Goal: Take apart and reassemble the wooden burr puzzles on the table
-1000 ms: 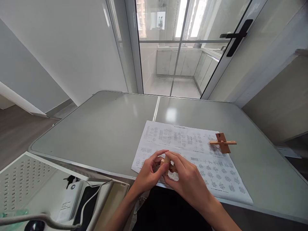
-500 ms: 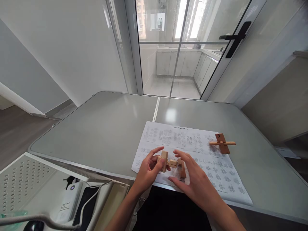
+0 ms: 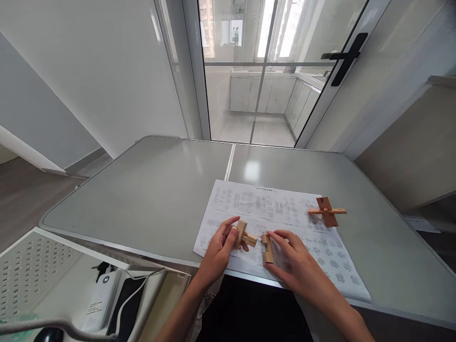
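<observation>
My left hand (image 3: 218,249) closes its grip round at least two blocks (image 3: 241,233), apparently joined. At their 4 o'clock: one notched block (image 3: 269,251), separate, not yet fitted. My right hand (image 3: 295,260) pinches its ends, grip spread to its length. At that hand's 1 o'clock: one plate-and-stick piece (image 3: 327,212), assembled, over one printed sheet's (image 3: 245,216) edge.

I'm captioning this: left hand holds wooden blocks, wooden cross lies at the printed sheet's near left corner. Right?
No: the head view shows the wooden cross at the far right corner of the printed sheet; the left hand holds wooden blocks.
</observation>
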{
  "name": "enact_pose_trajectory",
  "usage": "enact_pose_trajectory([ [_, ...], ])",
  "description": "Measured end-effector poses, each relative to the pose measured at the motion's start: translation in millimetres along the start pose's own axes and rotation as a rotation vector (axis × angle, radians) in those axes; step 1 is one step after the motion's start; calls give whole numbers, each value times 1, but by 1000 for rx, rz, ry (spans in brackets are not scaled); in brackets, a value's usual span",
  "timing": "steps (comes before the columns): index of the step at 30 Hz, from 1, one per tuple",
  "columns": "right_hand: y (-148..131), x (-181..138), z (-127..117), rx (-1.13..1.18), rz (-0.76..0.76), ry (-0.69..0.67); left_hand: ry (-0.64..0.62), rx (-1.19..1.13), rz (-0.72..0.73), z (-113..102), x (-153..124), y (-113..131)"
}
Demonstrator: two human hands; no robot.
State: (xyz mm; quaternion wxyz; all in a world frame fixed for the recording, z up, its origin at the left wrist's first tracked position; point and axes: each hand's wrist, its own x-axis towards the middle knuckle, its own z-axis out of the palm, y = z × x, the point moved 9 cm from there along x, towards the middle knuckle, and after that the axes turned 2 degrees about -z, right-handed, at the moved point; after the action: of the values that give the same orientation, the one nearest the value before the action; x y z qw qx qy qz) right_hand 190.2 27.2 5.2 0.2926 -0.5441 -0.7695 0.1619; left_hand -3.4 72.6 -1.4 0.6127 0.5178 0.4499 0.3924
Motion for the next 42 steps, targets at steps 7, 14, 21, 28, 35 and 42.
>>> enact_pose_trajectory([
  [7,7,5,-4,342,187,-56,-9,-17,30,2,0,0],
  [14,1,0,16,1003,336,-143,-68,16,47,8,-2,-1],
  [21,-20,7,30,1234,396,-202,-76,161,74,8,-6,-1],
  [28,-39,3,46,1407,584,-222,-59,199,93,7,-7,0],
  [35,-41,0,59,1478,632,-160,-49,146,115,6,-8,0],
  [42,-41,1,57,1449,663,-137,18,161,140,2,-7,-2],
])
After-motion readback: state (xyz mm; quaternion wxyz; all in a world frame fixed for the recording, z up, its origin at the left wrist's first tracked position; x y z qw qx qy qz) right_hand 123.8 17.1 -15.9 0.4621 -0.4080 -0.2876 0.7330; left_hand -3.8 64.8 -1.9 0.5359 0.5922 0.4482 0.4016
